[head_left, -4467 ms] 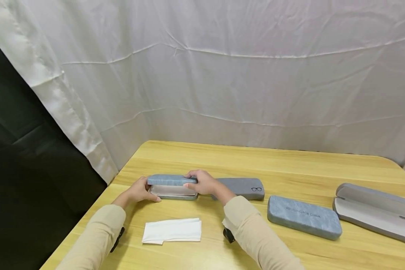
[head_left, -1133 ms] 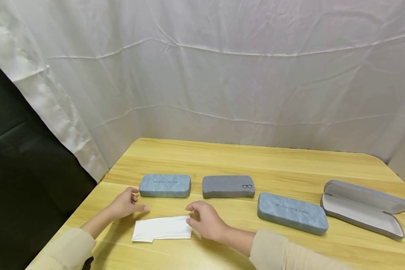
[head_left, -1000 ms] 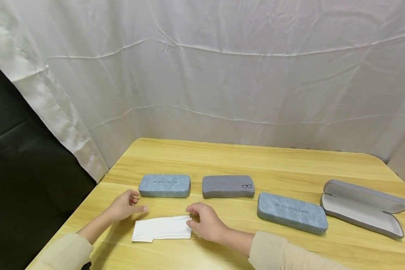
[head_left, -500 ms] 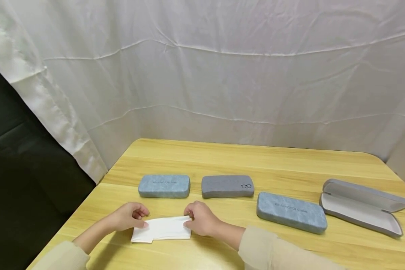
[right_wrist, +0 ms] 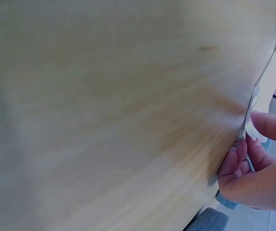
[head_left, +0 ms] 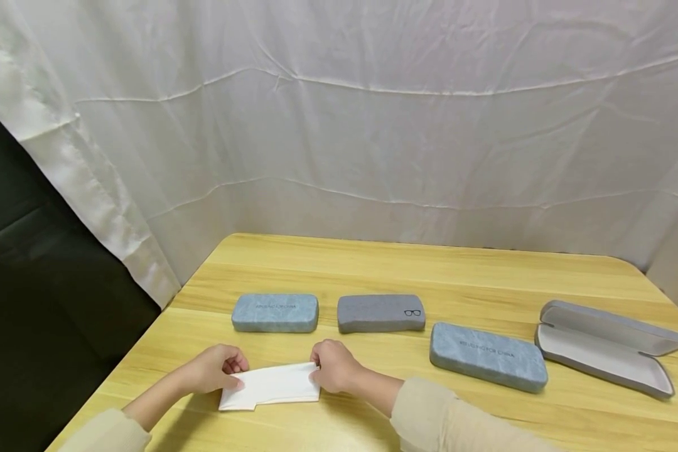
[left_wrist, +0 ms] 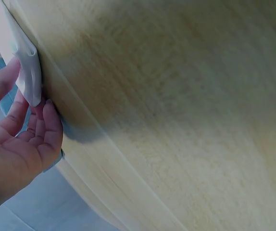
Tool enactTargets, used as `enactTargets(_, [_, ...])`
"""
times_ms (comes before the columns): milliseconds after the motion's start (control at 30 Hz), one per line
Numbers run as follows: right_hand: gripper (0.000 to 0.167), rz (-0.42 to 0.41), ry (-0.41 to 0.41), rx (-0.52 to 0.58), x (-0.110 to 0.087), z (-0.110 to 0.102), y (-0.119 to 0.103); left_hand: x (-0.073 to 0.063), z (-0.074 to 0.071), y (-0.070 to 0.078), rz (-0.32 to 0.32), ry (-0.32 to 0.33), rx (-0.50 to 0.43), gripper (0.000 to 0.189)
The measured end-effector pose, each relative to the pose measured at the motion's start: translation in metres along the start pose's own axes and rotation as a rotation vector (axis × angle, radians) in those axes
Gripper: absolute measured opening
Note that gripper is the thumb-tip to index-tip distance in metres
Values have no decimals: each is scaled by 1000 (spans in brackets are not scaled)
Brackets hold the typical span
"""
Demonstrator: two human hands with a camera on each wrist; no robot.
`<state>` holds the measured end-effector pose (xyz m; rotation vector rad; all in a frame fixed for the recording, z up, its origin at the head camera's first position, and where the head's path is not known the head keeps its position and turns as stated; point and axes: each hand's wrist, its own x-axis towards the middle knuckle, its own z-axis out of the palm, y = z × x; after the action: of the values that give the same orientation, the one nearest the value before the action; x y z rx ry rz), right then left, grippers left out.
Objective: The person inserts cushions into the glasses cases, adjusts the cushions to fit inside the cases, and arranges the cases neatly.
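A folded white cloth (head_left: pixel 277 384) lies near the front of the wooden table, a small step cut in its near edge. My left hand (head_left: pixel 211 369) pinches its left end, thumb on top and fingers curled beneath; the left wrist view shows the cloth (left_wrist: pixel 27 72) between thumb and fingers. At the opposite end my right hand (head_left: pixel 334 367) pinches the far right corner, and in the right wrist view its thumb presses the cloth (right_wrist: pixel 268 89). Just beyond the cloth sits a closed light-blue glasses case (head_left: pixel 275 312).
A closed grey glasses case (head_left: pixel 381 312) with a spectacles mark stands right of the blue one. Farther right lie a second blue case (head_left: pixel 488 356), closed, and a grey case (head_left: pixel 606 358) with its lid up. A white curtain (head_left: pixel 373 138) hangs behind the table (head_left: pixel 457 270).
Both hands first lowered the lid of the left blue case, then left it closed. They came down to the cloth's two ends and now pinch it.
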<state>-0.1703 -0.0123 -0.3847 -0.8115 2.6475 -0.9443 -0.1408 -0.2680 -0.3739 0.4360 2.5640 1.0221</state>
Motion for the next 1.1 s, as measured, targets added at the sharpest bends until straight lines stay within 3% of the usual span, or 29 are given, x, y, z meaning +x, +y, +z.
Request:
enactTargets(200, [28, -5, 10, 63, -3, 0, 0, -1, 0, 0, -1, -1, 26, 13])
enactTargets(400, [19, -23, 7, 213, -5, -3, 2, -3, -2, 0, -31, -9, -4, 12])
enactTargets(567, [9, -30, 37, 386, -3, -4, 5, 0, -5, 0, -90, -6, -163, 18])
enactTargets(833, [10, 187, 122, 717, -3, -1, 9, 5, -1, 3, -195, 20, -380, 27])
enactTargets(933, [9, 222, 147, 769, -5, -2, 11, 6, 3, 4, -181, 13, -466, 26])
enactTargets(1100, [9, 212, 176, 794, -9, -8, 12, 10, 11, 7, -131, -3, -575, 29])
